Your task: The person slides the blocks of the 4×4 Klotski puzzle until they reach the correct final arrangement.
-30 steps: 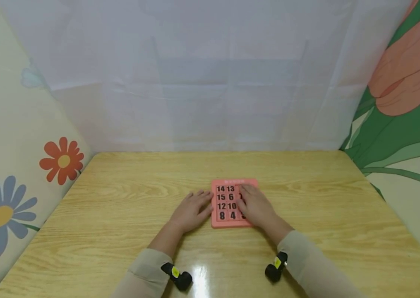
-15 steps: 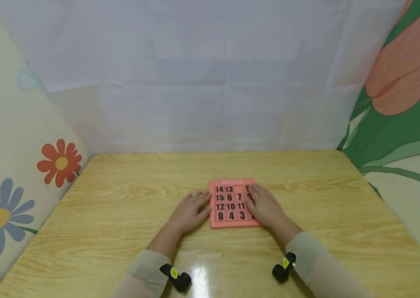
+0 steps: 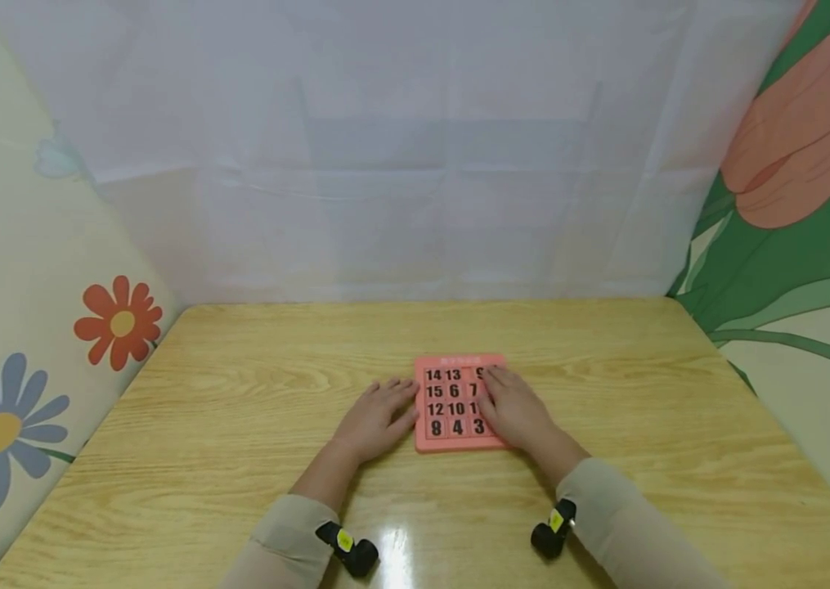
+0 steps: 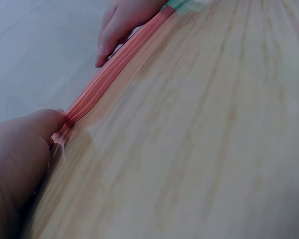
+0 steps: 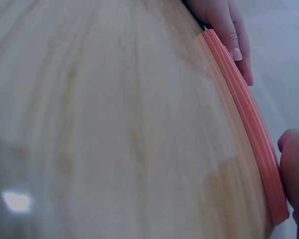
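A pink number sliding puzzle (image 3: 451,444) lies flat on the table, its black-numbered tiles facing up. My left hand (image 3: 376,419) rests at its left edge, with fingertips and thumb touching the frame. In the left wrist view the left thumb (image 4: 50,122) meets the near corner of the puzzle's side (image 4: 104,79). My right hand (image 3: 518,407) lies over the right columns, fingers extended, fingertips at the 9 tile (image 3: 479,374) in the top row. A narrow gap shows between the 13 and the 9. The rightmost column is mostly hidden under this hand.
The wooden table (image 3: 275,352) reaches back to a white cloth backdrop (image 3: 400,204). Flower-printed panels stand at the left (image 3: 10,270) and right (image 3: 812,303). A black wrist camera (image 3: 359,556) sits on the left sleeve, another wrist camera (image 3: 550,538) on the right.
My right hand moved right, uncovering the top-row gap beside the 13, then came back left. The 9 tile has slid left toward the 13. My left hand has stayed put.
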`<state>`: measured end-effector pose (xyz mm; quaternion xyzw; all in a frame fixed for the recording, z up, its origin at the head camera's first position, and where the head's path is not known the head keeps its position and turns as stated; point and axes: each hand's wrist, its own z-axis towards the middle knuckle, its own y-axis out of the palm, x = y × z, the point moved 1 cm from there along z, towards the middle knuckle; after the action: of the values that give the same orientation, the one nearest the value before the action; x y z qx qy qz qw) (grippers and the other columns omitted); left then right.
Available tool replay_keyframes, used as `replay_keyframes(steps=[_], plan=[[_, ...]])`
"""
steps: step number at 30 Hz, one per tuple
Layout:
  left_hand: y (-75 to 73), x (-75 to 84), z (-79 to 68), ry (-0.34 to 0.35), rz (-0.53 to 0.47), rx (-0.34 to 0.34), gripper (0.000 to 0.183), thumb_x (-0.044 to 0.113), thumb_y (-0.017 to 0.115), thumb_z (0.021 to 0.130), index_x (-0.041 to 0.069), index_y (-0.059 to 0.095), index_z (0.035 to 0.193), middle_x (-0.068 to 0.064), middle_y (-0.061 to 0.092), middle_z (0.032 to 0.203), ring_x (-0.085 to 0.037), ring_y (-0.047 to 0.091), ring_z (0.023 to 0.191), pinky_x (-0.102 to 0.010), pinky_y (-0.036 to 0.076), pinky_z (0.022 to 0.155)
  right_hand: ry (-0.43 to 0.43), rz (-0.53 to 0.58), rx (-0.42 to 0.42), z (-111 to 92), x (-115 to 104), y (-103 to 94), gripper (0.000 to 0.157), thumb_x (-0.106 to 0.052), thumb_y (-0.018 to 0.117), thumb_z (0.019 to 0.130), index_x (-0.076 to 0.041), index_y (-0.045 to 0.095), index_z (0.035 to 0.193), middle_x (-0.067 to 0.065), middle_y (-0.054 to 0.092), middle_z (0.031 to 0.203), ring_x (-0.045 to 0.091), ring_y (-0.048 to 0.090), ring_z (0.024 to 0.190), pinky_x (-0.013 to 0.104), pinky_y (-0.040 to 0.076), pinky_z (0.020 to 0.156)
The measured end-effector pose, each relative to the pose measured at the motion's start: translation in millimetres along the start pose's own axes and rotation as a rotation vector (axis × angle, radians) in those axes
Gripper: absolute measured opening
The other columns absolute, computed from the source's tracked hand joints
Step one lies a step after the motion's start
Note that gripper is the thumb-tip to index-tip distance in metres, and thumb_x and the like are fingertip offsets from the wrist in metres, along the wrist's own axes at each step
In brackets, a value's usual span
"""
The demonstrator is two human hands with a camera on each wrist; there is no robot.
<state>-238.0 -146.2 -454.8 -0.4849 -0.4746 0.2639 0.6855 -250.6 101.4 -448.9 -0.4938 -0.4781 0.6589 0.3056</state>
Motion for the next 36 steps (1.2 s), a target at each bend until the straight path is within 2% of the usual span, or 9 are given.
replay_keyframes(steps=[20, 29, 36], plan=[[2.1, 2.3, 0.9, 0.005, -0.003, 0.002, 0.054, 0.038, 0.047, 0.102, 0.012, 0.042, 0.149, -0.007, 0.041, 0.155, -0.030, 0.030, 0.148, -0.048, 0.015, 0.126, -0.027, -0.012, -0.011, -0.1, -9.4, 1.6, 0.056, -0.036, 0.038, 0.105, 0.000, 0.039, 0.149, 0.015, 0.035, 0.157, 0.031, 0.029, 0.148, 0.043, 0.021, 0.125], [1.1, 1.9, 1.2, 0.011, -0.004, 0.005, 0.054, 0.037, 0.048, 0.102, 0.011, 0.043, 0.149, -0.008, 0.042, 0.155, -0.031, 0.031, 0.148, -0.050, 0.016, 0.125, -0.021, 0.001, 0.030, -13.0, -0.2, -3.7, 0.054, -0.033, 0.041, 0.104, 0.000, 0.041, 0.147, 0.016, 0.039, 0.155, 0.032, 0.033, 0.146, 0.045, 0.025, 0.123], [-1.8, 2.8, 0.4, 0.013, 0.000, 0.007, 0.054, 0.037, 0.048, 0.102, 0.010, 0.043, 0.148, -0.009, 0.043, 0.154, -0.031, 0.032, 0.147, -0.050, 0.017, 0.125, -0.034, 0.015, 0.008, -24.3, 8.1, -4.1, 0.056, -0.035, 0.040, 0.104, 0.001, 0.039, 0.148, 0.018, 0.035, 0.157, 0.033, 0.030, 0.148, 0.045, 0.023, 0.124]])
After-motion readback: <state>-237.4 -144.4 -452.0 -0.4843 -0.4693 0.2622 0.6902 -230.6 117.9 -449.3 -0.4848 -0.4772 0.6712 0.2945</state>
